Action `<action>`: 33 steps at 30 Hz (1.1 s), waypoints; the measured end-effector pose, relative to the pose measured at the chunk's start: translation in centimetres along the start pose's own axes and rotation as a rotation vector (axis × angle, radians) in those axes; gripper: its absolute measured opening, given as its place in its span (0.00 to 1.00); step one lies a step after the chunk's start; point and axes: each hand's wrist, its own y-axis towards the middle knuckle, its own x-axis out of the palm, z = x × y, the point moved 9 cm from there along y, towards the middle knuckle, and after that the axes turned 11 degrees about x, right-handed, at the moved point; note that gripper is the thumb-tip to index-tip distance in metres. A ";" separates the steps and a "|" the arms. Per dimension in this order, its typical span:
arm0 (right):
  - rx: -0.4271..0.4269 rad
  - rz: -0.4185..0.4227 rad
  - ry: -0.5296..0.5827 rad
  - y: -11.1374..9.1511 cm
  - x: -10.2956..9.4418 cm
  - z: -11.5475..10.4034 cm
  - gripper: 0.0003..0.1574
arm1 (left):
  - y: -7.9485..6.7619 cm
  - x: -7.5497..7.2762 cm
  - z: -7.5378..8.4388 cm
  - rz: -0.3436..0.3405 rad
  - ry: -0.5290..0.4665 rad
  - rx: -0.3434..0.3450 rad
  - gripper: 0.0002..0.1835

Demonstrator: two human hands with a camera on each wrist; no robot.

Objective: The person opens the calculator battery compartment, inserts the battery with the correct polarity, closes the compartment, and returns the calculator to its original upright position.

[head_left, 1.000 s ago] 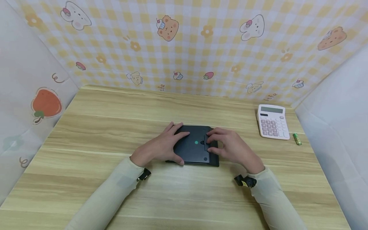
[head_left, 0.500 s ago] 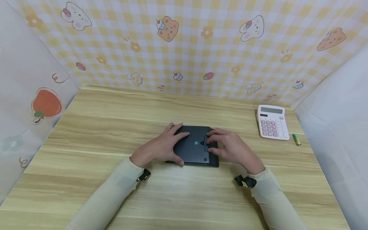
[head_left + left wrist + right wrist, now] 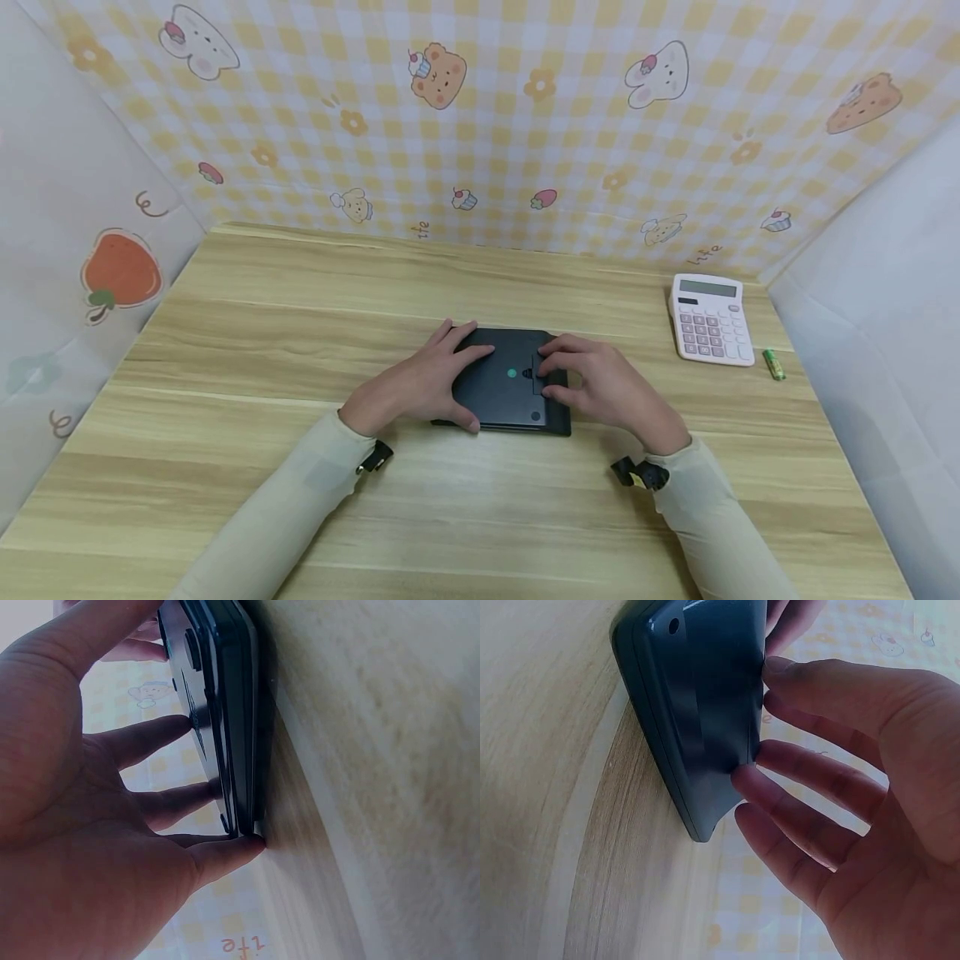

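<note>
A black calculator [image 3: 491, 396] lies face down on the table, its back showing a green dot and round feet. Set in the right part of its back is a battery cover [image 3: 537, 386]. My left hand [image 3: 427, 379] holds the calculator at its left end, thumb along the near edge and other fingers spread over the back and far edge. Fingertips of my right hand [image 3: 611, 379] rest at the battery cover, thumb nearest me. In the right wrist view those fingers touch the back of the calculator [image 3: 720, 705], partly bent.
A pale pink calculator [image 3: 712, 321] lies face up at the back right of the wooden table [image 3: 480, 517]. Beside it is a small green battery [image 3: 775, 364], near the right edge. A checked cloth wall [image 3: 510, 142] closes off the back, and white cloth hangs on both sides.
</note>
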 end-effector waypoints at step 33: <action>0.022 -0.005 -0.001 0.1 0.0 -0.1 0.10 | 0.0 0.1 -0.2 -0.006 -0.001 -0.004 0.59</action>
